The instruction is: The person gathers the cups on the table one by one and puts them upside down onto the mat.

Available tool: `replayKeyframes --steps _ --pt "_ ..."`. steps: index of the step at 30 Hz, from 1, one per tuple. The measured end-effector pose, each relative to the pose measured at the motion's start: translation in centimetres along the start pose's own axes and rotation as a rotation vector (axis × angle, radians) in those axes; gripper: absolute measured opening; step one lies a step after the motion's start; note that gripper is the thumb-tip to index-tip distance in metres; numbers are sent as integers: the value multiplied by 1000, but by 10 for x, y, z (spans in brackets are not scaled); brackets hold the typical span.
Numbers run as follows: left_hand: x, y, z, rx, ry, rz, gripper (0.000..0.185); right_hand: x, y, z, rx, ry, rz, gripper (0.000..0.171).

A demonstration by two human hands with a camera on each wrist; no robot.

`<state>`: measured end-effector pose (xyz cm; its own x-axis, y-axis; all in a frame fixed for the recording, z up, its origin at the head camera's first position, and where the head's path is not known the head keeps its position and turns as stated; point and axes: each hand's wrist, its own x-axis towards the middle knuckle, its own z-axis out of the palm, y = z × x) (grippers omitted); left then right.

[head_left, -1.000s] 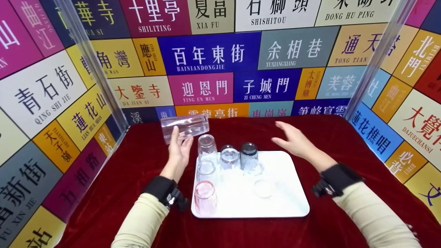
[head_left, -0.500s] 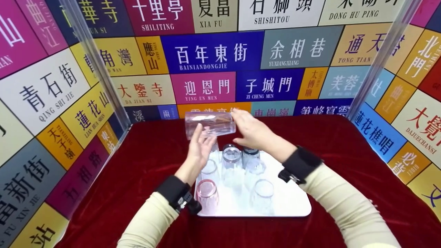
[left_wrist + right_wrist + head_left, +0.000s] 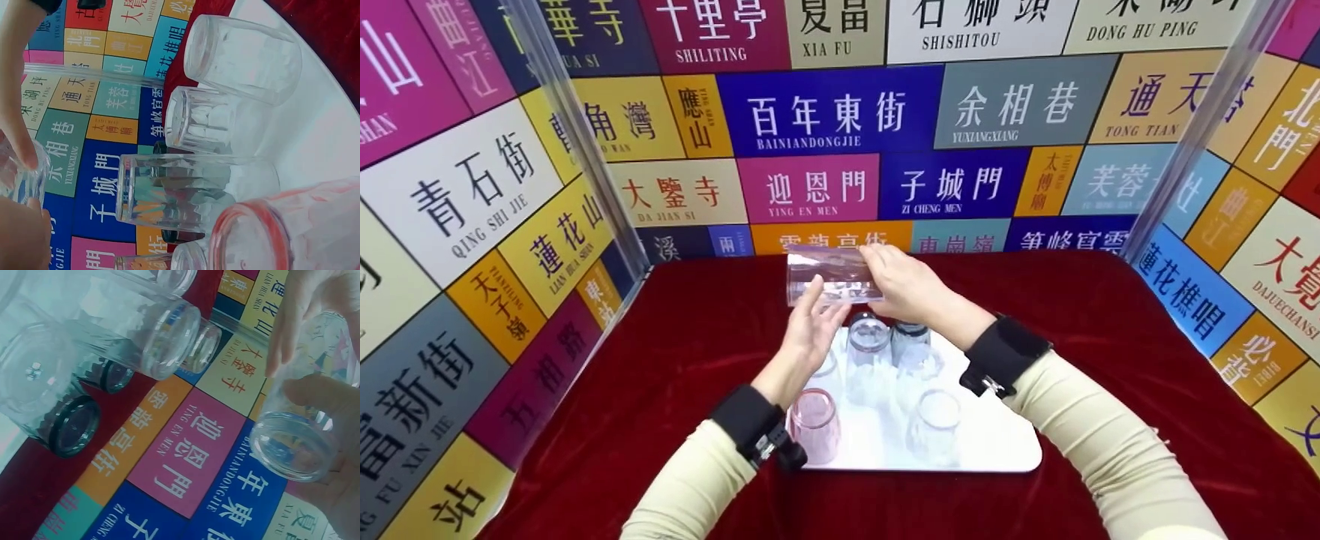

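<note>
A clear drinking glass [image 3: 810, 264] lies sideways in the air over the back of the white tray [image 3: 997, 442], held between both hands. From below, my left hand [image 3: 804, 337] grips it with the thumb up along the near side. The right hand [image 3: 913, 291] grasps its right end, fingers over the top. In the right wrist view the thick end of that glass [image 3: 292, 450] shows, fingers wrapped round it. Below stand a pink-tinted glass [image 3: 816, 427] at the tray's front left and a clear glass [image 3: 936, 424] toward the front right.
Farther back on the tray stand a clear glass [image 3: 870, 352] and a dark-tinted glass [image 3: 911, 336], close together; more glasses are partly hidden behind the left hand. Dark red cloth [image 3: 675, 390] covers the table. Sign-printed walls [image 3: 825, 97] enclose the back and sides.
The left hand has brought the glass rightward over the tray. The right hand, apart from it a second ago, has moved left and taken hold of its right end.
</note>
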<state>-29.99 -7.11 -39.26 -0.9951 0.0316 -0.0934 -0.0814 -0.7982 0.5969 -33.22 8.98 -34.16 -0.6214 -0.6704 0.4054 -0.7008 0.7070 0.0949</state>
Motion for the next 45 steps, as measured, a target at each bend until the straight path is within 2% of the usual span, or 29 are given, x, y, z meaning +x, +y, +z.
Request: replayKeyframes --steps 4,7,11,16,18,21,24,28,31,35,40,42,45 --pt "-1 2 -1 -20 -69 7 128 -4 5 0 0 93 -24 74" --pt "-1 6 -5 -12 -105 26 141 -7 13 -4 12 157 -30 73" --pt "2 15 -17 -29 -81 60 129 -16 34 -12 14 206 2 73" --pt "8 28 -40 -71 54 93 80 -37 71 -17 -37 233 48 73" --pt "10 33 -50 -64 101 97 67 -48 86 -17 -82 240 60 71" --pt "11 38 -66 -59 143 102 64 -63 105 -13 -173 251 42 65" --pt "10 44 -81 -50 189 114 64 -75 118 -9 -270 242 -19 55" --pt "8 50 -96 -47 251 127 64 -85 129 -6 -348 192 -75 49" --pt "6 53 -103 -46 277 125 65 -89 133 -4 -394 138 -87 51" --pt "6 53 -107 -38 287 123 65 -93 133 3 -466 55 -117 53" --pt "7 51 -111 -26 293 128 66 -98 126 19 -568 -113 -165 56" --pt "7 50 -112 -20 295 126 66 -99 122 29 -606 -164 -189 52" --pt "7 48 -114 -2 298 120 65 -100 116 45 -663 -187 -230 40"
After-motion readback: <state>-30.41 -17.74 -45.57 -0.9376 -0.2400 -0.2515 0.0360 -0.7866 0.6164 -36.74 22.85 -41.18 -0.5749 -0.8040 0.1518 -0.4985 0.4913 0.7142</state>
